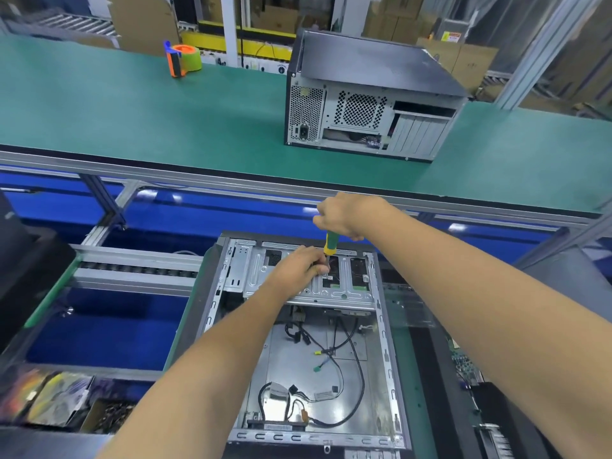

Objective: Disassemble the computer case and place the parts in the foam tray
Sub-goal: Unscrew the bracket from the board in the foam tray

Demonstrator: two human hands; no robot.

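Apparently the screwdriver tip (behind left hand fingers) is hidden.

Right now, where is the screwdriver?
In the head view, centre: the right hand holds the screwdriver upright over the drive cage of the open case, beside the left hand.

- Green conveyor belt runs across the far side, aluminium rail along its near edge.
- On belt: closed computer case, rear panel toward camera; orange-and-green tape dispenser, well apart to its left.
- Near bench, green surface: open computer case lies flat on it.
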